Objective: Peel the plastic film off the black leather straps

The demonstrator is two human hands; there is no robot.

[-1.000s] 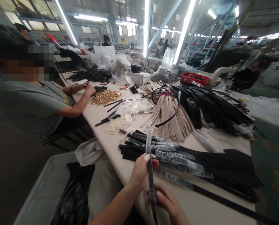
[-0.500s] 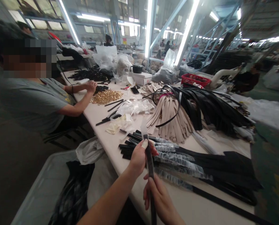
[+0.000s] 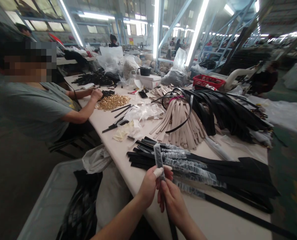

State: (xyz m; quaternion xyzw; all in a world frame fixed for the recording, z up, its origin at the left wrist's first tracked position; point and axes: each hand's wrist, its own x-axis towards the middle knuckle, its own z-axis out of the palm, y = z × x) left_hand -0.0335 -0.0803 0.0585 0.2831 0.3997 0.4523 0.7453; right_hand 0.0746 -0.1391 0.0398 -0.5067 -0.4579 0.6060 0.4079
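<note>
Along far right of table (image 3: 220, 221), black straps (image 3: 225, 113) heaped against fanned beige strips (image 3: 182, 125), red basket (image 3: 208, 81) behind. Far left, co-worker (image 3: 38, 106) near gold pieces (image 3: 113, 102). Just beyond hands, plastic-wrapped straps (image 3: 195, 166) lie crosswise. Over near table edge, sleeved strap (image 3: 158, 156) points up, pinched by left hand (image 3: 149, 183); right hand (image 3: 172, 196) grips it just below, fingers curled, both hands close together.

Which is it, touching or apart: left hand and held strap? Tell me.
Touching: the head view shows the left hand gripping the strap, thumb across its front.
</note>
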